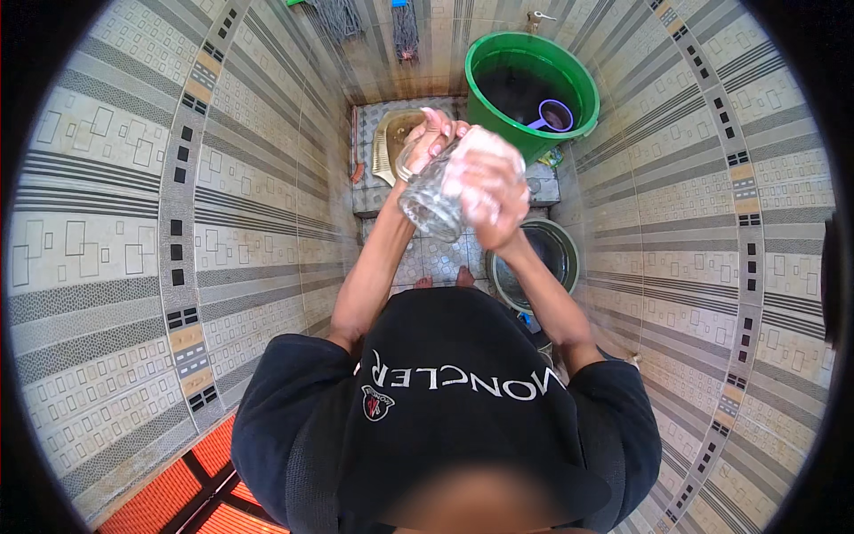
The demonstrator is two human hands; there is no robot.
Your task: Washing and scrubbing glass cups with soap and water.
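Note:
A clear glass jar or mug (432, 205) is held up in front of me, tilted, its thick base towards me. My left hand (434, 137) grips it at the far left end; whether by a handle or the rim I cannot tell. My right hand (492, 193) presses a pale pink, soapy cloth or sponge (482, 145) around the glass's right side. Motion blurs this hand, and its fingers look covered in suds. Both hands are in the air above the tiled floor (440, 257).
Beyond my hands is a cream squat toilet (383, 150) on a raised tiled step. A large green tub (474, 90) of water holds a purple dipper (554, 117). Below it stands a smaller basin (574, 267) of water. Mop heads (405, 33) hang by the far wall, near a tap (536, 20).

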